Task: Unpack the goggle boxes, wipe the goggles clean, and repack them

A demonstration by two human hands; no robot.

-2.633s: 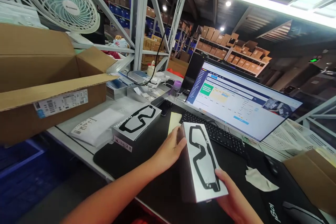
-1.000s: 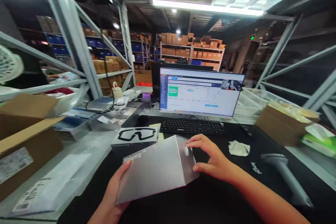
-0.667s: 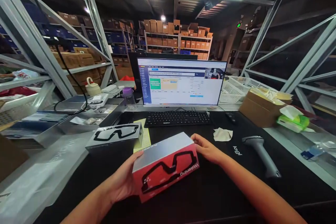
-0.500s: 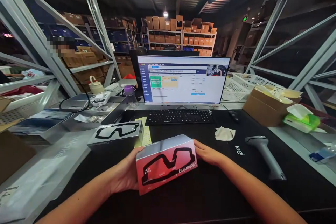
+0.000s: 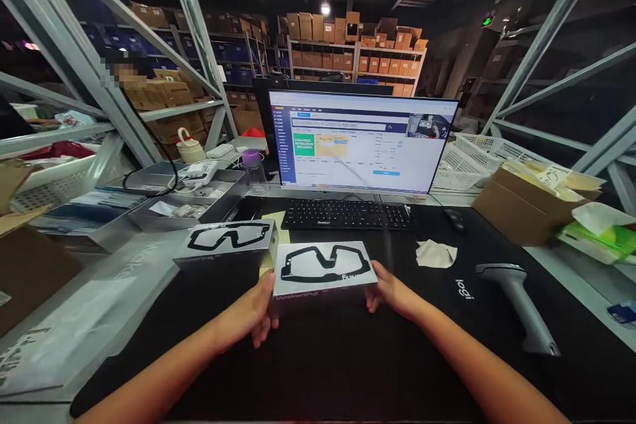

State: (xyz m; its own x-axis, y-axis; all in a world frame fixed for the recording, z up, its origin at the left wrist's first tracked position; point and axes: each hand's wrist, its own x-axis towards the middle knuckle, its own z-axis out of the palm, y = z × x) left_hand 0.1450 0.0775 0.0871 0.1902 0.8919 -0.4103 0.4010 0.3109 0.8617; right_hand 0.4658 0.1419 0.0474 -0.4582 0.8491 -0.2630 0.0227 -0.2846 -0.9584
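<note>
black desk mat (image 5: 328, 371) below — left hand (image 5: 256, 308) and right hand (image 5: 390, 288) grip opposite ends of an eyewear-printed box (image 5: 322, 271) (a second box (image 5: 228, 242) sits nearby).

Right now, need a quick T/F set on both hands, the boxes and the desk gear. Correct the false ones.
1. The left grip and right grip hold opposite ends of one goggle-print box. True.
2. The barcode scanner is in the right grip. False: the barcode scanner lies on the black mat, apart from both hands.
3. A second box with a similar print is to the left of the held one. True.
4. The purple-lidded bottle stands right of the monitor. False: the purple-lidded bottle is left of the monitor.
5. The keyboard lies between the monitor and the goggle-print box. True.
</note>
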